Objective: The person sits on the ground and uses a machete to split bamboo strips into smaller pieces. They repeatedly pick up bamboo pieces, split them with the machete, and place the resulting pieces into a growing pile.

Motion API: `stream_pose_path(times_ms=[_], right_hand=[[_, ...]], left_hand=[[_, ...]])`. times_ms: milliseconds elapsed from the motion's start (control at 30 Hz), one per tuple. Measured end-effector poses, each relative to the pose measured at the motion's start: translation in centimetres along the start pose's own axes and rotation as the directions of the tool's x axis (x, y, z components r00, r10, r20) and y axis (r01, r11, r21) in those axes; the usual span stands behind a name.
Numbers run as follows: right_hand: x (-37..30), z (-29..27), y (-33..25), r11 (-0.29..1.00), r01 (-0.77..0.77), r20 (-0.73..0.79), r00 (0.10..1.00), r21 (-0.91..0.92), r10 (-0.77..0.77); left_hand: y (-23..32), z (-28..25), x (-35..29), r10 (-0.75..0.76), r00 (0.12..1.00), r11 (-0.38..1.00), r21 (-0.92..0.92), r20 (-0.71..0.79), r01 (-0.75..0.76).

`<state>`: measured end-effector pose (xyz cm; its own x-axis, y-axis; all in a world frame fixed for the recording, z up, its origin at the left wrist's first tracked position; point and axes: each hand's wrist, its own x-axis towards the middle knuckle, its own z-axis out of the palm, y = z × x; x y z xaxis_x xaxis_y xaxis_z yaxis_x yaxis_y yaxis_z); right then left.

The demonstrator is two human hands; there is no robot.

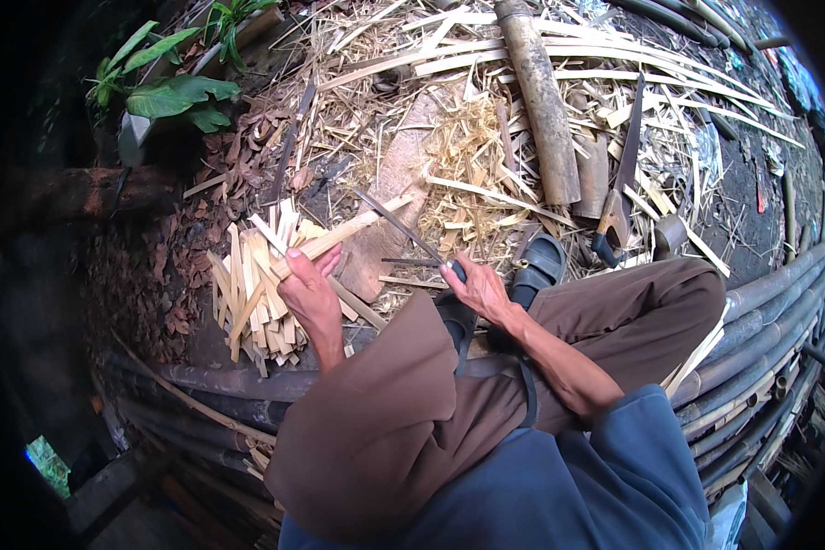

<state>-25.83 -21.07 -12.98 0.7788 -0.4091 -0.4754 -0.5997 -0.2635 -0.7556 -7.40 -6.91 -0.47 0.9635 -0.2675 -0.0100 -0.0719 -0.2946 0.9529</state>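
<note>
At the far left, a broad-leaved green plant [176,96] grows beside dry brown leaf litter [160,247]. Next comes a heap of short, flat, pale-yellow bamboo strips [261,307] on the ground, close beside the left hand, probably so that pieces lie within easy reach.

The left hand [312,291] is just over the right edge of that heap. Its thumb and fingers are closed around a slim, pale bamboo strip [339,237], which slants up and away to the right; gripping it near the lower end seems meant to leave the far length free for the blade.

The thin, dark metal knife [408,234] crosses that strip near its far end; whether edge and wood touch, I cannot tell. The right hand [483,291] has its fingers clenched around the knife's handle, apparently for firm control, with the blade pointing away from the body.

Beyond the knife lie curly, straw-coloured shavings [467,156]. Black open sandals [541,261] are just right of the right hand. Farther right, a thick, mottled brown bamboo pole [543,119] lies over long pale strips, and a long dark blade with a wooden handle [630,137] rests within the clutter.
</note>
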Motion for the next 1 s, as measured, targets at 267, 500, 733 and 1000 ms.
stream_pose_path(times_ms=[267,500,733,1000], right_hand=[[0.7,0.1,4.3,0.977,-0.170,-0.137,0.973,0.126,0.187],[1.4,1.3,5.5,0.770,-0.161,-0.063,0.966,0.617,0.252],[-2.5,-4.7,-4.3,0.867,0.187,-0.301,0.952,0.462,-0.045],[-5.7,-10.6,-14.9,0.792,0.373,-0.252,0.926,0.484,-0.283]], left_hand=[[-2.5,3.3,4.1,0.196,0.980,0.876,-0.441,-0.043,-0.195],[-2.3,5.2,10.4,0.021,0.925,0.684,-0.669,-0.380,-0.291],[-1.0,6.6,7.9,0.164,0.979,0.814,-0.544,-0.120,-0.203],[0.6,10.1,4.8,0.404,0.904,0.559,-0.821,0.143,-0.119]])
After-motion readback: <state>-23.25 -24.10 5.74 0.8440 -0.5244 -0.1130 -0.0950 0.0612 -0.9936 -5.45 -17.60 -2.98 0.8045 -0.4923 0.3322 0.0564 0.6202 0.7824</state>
